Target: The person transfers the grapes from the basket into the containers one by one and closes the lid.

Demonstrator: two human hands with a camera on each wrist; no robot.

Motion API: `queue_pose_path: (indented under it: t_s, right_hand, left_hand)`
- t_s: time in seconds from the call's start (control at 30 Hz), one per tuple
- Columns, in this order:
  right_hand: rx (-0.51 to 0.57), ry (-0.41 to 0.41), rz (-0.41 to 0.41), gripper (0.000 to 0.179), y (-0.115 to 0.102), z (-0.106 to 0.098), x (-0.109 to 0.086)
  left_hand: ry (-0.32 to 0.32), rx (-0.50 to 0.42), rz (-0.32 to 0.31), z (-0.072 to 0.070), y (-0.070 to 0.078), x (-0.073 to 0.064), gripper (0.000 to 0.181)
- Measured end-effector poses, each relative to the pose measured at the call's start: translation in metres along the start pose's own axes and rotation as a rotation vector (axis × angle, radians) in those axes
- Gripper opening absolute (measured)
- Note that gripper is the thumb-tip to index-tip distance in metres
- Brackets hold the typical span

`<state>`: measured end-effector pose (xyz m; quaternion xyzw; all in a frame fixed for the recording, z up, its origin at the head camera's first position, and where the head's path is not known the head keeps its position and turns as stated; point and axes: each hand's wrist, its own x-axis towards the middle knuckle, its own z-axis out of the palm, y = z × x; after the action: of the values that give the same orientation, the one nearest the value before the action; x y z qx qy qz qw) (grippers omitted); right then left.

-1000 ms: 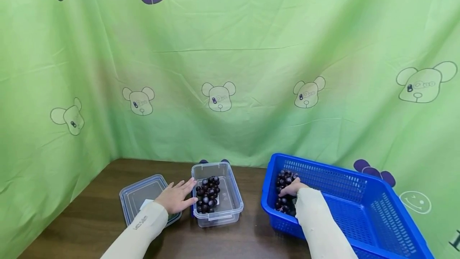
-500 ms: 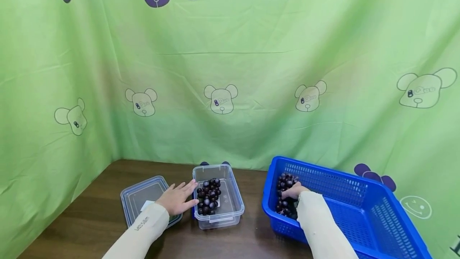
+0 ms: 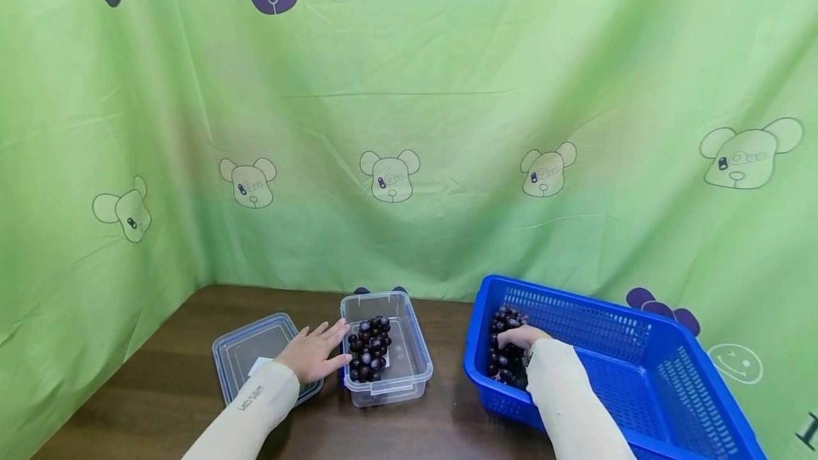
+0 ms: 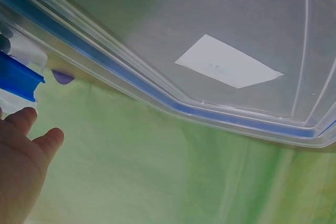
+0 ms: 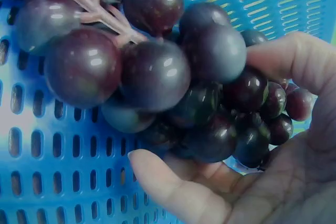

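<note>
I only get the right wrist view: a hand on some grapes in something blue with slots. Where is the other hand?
Observer: The left hand is spread out at the left rim of a clear box, seen in the head view.

Visitor: Oh, is there anything in that box?

Observer: Yes, a bunch of dark grapes, lying along its left side.

Visitor: And is the box closed?

Observer: No, its lid lies off to the left on the table.
</note>
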<state>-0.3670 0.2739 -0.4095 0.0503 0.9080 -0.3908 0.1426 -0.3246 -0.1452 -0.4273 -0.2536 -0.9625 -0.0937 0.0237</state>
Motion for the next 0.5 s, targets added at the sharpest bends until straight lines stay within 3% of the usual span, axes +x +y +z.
queue_pose_path:
  t_s: [0.1,0.33,0.5]
  right_hand:
    - [0.002,0.002,0.003,0.065,-0.0003,0.0007,-0.0006]
    - [-0.043,0.070,-0.008,0.083,0.0014,0.0018,-0.0025]
    - [-0.049,0.098,0.008,0.086,-0.0005,0.0012,-0.0025]
  left_hand:
    - [0.005,-0.006,-0.002,-0.0003,0.0011,-0.0019,0.064]
    - [0.004,-0.004,-0.003,-0.0006,0.0012,-0.0027,0.063]
    - [0.002,-0.006,-0.006,-0.0008,0.0010,-0.0020,0.063]
